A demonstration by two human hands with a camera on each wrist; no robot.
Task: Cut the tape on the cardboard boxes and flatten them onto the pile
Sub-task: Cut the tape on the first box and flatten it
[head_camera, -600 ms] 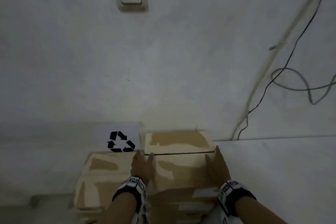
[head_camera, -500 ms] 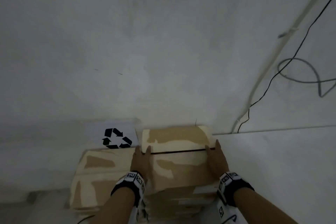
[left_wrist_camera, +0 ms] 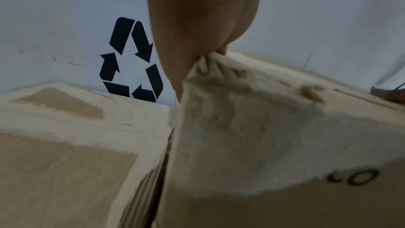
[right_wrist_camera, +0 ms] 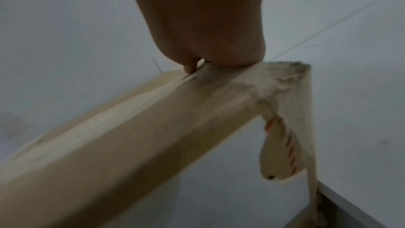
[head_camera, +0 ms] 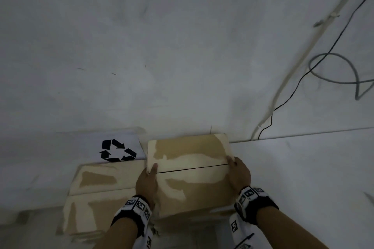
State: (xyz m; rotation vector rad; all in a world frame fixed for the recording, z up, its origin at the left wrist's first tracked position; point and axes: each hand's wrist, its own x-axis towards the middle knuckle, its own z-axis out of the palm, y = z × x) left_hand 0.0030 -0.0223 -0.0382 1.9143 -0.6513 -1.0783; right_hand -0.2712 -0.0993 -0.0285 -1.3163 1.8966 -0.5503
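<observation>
A cardboard box (head_camera: 190, 170) with torn pale patches and a slit across its top sits close against the wall. My left hand (head_camera: 146, 180) grips its left edge, thumb on the top face. My right hand (head_camera: 238, 174) grips the right edge in the same way. The left wrist view shows my left hand (left_wrist_camera: 197, 15) at the box's (left_wrist_camera: 252, 127) torn corner. In the right wrist view my right hand (right_wrist_camera: 208, 23) presses on the box's (right_wrist_camera: 131, 136) top edge, and a loose strip of tape (right_wrist_camera: 282, 153) with red marks hangs off the corner. The flat cardboard pile (head_camera: 97, 198) lies just left of the box.
A recycling sign (head_camera: 117, 150) is stuck on the wall behind the pile (left_wrist_camera: 65, 153). Cables (head_camera: 334, 70) run down the wall at the right. A white surface (head_camera: 303, 168) extends to the right of the box.
Both hands keep the same hold on the box's sides. The view has tilted down, so the light switch is out of frame.
</observation>
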